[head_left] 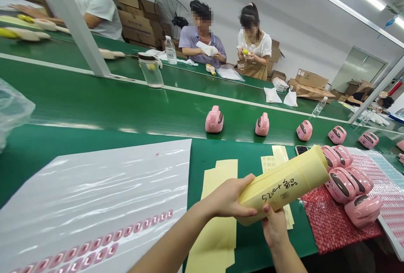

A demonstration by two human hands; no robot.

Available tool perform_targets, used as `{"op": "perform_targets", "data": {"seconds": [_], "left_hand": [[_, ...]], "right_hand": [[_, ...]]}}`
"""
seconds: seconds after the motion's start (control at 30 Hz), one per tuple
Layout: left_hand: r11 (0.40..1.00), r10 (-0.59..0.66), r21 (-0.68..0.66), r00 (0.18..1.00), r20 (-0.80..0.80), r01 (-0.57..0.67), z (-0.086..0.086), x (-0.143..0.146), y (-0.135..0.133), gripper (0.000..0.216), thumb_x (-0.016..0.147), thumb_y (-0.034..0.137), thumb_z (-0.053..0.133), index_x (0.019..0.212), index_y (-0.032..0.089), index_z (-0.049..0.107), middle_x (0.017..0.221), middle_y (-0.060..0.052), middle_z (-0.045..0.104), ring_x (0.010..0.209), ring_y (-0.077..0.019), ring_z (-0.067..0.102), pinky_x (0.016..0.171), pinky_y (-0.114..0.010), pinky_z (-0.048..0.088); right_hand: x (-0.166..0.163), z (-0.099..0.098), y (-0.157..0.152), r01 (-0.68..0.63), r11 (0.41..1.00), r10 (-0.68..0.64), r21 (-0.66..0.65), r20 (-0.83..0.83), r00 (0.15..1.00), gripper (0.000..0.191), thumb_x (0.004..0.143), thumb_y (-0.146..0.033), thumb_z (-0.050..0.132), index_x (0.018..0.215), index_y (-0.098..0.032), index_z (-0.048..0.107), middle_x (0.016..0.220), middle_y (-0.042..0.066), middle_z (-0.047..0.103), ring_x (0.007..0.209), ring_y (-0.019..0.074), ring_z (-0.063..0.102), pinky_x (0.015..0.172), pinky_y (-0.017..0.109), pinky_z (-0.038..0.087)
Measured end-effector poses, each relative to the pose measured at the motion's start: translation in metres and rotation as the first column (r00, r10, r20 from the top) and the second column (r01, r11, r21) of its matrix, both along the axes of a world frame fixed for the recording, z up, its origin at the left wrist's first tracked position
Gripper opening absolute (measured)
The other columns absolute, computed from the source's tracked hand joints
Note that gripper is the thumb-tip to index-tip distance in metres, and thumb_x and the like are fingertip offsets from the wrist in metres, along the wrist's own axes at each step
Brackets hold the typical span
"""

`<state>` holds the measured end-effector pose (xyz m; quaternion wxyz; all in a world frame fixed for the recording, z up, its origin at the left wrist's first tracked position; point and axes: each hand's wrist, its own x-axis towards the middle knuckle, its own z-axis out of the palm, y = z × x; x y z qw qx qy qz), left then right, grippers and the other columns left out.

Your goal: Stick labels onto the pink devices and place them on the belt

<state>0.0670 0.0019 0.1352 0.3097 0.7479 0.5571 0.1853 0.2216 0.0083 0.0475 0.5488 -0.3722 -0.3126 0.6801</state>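
Note:
Both my hands hold a rolled yellow paper bundle [285, 182] with black handwriting on it, tilted up to the right over the green table. My left hand [227, 199] grips its near end from the left side. My right hand [274, 226] supports it from below. Under the roll lie flat yellow backing sheets [217, 235]. A large white glossy sheet [94, 197] with rows of small pink stickers [94, 254] lies to the left. Several pink plastic housings [349, 184] are piled on a red bubble-wrap mat [331, 226] to the right.
More pink housings [214, 119] stand spaced along the green conveyor belt [126, 100]. A phone [301, 149] lies by the pile. Two people sit across the belt handling parts, another at far left. A clear jar [151, 70], water bottles, cartons and a fan stand beyond.

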Motion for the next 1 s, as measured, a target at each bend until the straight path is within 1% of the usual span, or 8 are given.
{"op": "perform_targets", "data": {"seconds": [0.23,0.47,0.63,0.77,0.83,0.9,0.97,1.0], "left_hand": [[1.000,0.001,-0.013,0.999,0.035,-0.001,-0.003,-0.002,-0.002,0.043,0.059,0.052,0.062,0.085,0.022,0.044,0.076,0.001,0.058,0.069,-0.0197,0.055,0.056,-0.024,0.034],[1.000,0.022,-0.021,0.998,0.056,-0.021,-0.007,-0.002,-0.004,0.043,0.059,0.050,0.063,0.086,0.022,0.044,0.077,0.001,0.059,0.069,-0.0207,0.055,0.056,-0.025,0.034],[0.997,0.083,-0.005,0.990,0.116,-0.083,-0.016,0.007,-0.006,0.042,0.058,0.047,0.065,0.083,0.021,0.044,0.083,-0.002,0.059,0.075,-0.0225,0.055,0.062,-0.029,0.039],[0.994,0.110,-0.031,0.987,0.120,-0.107,-0.022,0.011,-0.010,0.047,0.057,0.047,0.068,0.089,0.018,0.047,0.095,-0.008,0.058,0.085,-0.0269,0.055,0.071,-0.036,0.043],[0.996,0.081,-0.060,0.966,0.244,-0.068,-0.024,0.009,-0.012,0.061,0.057,0.046,0.071,0.105,0.018,0.047,0.110,-0.012,0.055,0.100,-0.0295,0.052,0.083,-0.040,0.043],[0.998,0.057,-0.052,0.897,0.439,-0.038,-0.025,0.007,-0.014,0.080,0.058,0.049,0.071,0.124,0.020,0.037,0.128,-0.013,0.047,0.117,-0.0305,0.043,0.097,-0.042,0.036],[0.998,0.058,-0.008,0.808,0.586,-0.065,-0.027,0.008,-0.015,0.089,0.059,0.055,0.070,0.131,0.021,0.030,0.136,-0.013,0.040,0.124,-0.0314,0.036,0.103,-0.044,0.030],[0.995,0.070,0.007,0.776,0.627,-0.095,-0.028,0.011,-0.015,0.089,0.058,0.059,0.069,0.130,0.021,0.031,0.135,-0.014,0.041,0.123,-0.0324,0.037,0.103,-0.045,0.030]], "right_hand": [[0.000,-0.006,-0.001,-0.073,0.995,0.067,0.074,0.087,0.994,0.081,0.041,-0.060,0.079,0.107,-0.017,0.062,0.095,0.013,0.069,0.098,0.0322,0.061,0.088,0.046,0.049],[0.002,-0.009,0.000,-0.101,0.993,0.096,0.053,0.104,0.990,0.077,0.040,-0.057,0.080,0.102,-0.016,0.064,0.094,0.013,0.070,0.097,0.0323,0.061,0.085,0.045,0.050],[0.013,-0.006,0.005,-0.034,0.994,0.021,0.107,0.122,0.992,0.060,0.039,-0.044,0.085,0.089,-0.018,0.066,0.086,0.009,0.071,0.085,0.0282,0.065,0.077,0.041,0.053],[0.026,0.006,0.008,-0.152,0.978,0.117,0.139,0.231,0.966,0.044,0.042,-0.037,0.086,0.077,-0.017,0.068,0.078,0.007,0.072,0.076,0.0281,0.066,0.071,0.041,0.054],[0.029,0.013,0.007,-0.232,0.959,0.180,0.166,0.280,0.943,0.039,0.045,-0.035,0.085,0.077,-0.018,0.070,0.078,0.007,0.072,0.077,0.0283,0.066,0.070,0.041,0.054],[0.030,0.019,0.006,-0.311,0.930,0.234,0.197,0.335,0.913,0.037,0.049,-0.033,0.083,0.081,-0.019,0.070,0.082,0.006,0.073,0.081,0.0285,0.066,0.073,0.041,0.053],[0.029,0.024,0.005,-0.379,0.900,0.274,0.216,0.397,0.876,0.038,0.051,-0.030,0.083,0.086,-0.020,0.070,0.090,0.006,0.072,0.086,0.0287,0.065,0.078,0.043,0.052],[0.028,0.026,0.005,-0.407,0.886,0.289,0.223,0.420,0.860,0.040,0.051,-0.029,0.082,0.089,-0.020,0.069,0.095,0.006,0.071,0.090,0.0288,0.064,0.081,0.043,0.051]]}}
